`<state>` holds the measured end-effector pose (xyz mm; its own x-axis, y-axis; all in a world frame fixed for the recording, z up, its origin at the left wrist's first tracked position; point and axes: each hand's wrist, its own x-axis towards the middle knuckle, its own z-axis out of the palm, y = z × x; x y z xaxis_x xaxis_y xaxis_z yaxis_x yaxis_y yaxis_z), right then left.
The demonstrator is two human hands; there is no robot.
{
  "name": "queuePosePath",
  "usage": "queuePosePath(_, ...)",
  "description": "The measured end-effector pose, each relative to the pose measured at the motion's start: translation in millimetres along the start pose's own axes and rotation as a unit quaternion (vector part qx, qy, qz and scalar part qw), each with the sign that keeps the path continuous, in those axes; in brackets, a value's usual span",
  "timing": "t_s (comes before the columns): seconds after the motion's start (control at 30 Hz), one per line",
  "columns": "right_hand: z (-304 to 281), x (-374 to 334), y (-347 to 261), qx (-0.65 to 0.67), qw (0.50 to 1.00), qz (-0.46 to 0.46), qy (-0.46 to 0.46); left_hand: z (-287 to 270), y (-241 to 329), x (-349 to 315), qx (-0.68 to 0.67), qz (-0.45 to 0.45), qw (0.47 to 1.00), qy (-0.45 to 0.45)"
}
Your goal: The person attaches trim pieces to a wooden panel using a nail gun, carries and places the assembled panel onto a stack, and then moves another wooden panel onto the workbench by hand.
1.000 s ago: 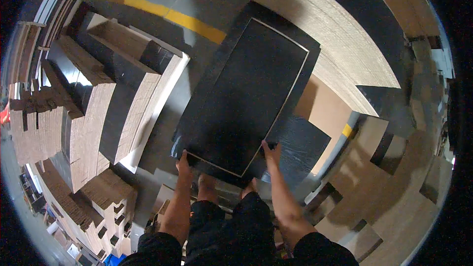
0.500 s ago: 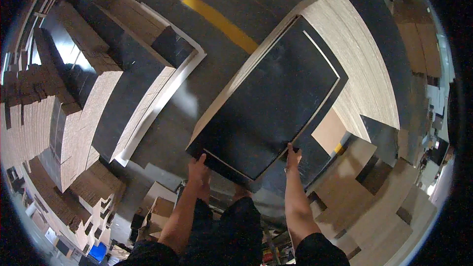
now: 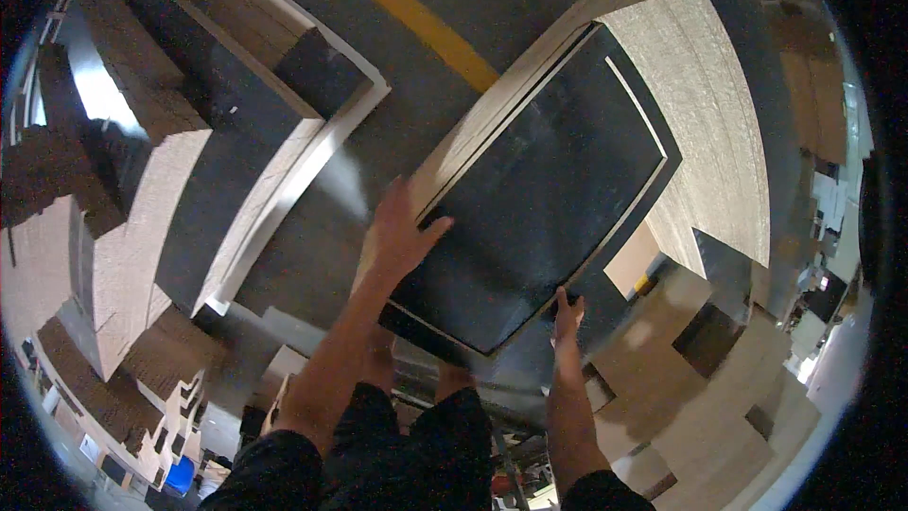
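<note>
A black panel point(image 3: 539, 180) with pale edges lies on top of a tall stack of panels point(image 3: 690, 85) in front of me. Its edges sit slightly inside those of the black sheet beneath. My left hand point(image 3: 397, 237) is at the stack's left side, thumb spread apart over the black surface and fingers stretched along the side, a little blurred. At the panel's near right edge, my right hand point(image 3: 567, 315) holds on with the thumb on top; its other fingers are mostly hidden.
Further stacks of dark-topped boards point(image 3: 236, 170) stand to the left, one on a white-edged base. Brown boards point(image 3: 700, 388) are piled at the right. A yellow line point(image 3: 407, 14) crosses the grey floor at the far side. Cardboard pieces lie lower left.
My left hand has left the panel's near left corner and moved forward along the left side, its fingers opening. My right hand stays at the near right edge. The view has shifted slightly.
</note>
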<state>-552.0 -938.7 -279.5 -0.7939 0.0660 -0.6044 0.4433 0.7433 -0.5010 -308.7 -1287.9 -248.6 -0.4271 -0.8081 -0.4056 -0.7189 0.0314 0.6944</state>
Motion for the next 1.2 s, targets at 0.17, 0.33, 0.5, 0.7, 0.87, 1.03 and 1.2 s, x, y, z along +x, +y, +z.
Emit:
queuePosePath(0.17, 10.4, 2.1, -13.4, -0.107, 0.994, -0.029, 0.02, 38.1, 40.0, 40.8, 0.065, 0.081, 0.994, -0.015)
queuePosePath(0.33, 5.0, 32.4, -94.9, 0.034, 0.999, -0.002, -0.004, 48.0, 29.3, 42.7, 0.017, 0.069, 0.997, -0.024)
queuePosePath(0.5, 14.5, 36.1, -94.8, 0.109, 0.989, -0.085, -0.045, 47.4, 31.3, 41.8, 0.008, 0.06, 0.998, -0.017)
queuePosePath(0.7, 1.9, 50.4, -91.1, 0.106, 0.989, -0.085, -0.065, 37.0, 42.3, 45.9, -0.029, -0.003, 0.995, -0.091)
queuePosePath(0.87, 13.4, 37.8, -97.2, 0.057, 0.995, -0.078, -0.003, 42.9, 34.6, 42.5, -0.027, 0.017, 0.998, -0.046)
queuePosePath(1.03, 6.3, 44.8, -102.2, 0.045, 0.997, -0.062, 0.0, 46.4, 39.0, 44.0, -0.026, 0.026, 0.998, -0.045)
queuePosePath(1.2, 15.6, 35.1, -110.5, 0.083, 0.994, -0.055, -0.036, 41.6, 39.2, 47.5, -0.037, 0.023, 0.997, -0.065)
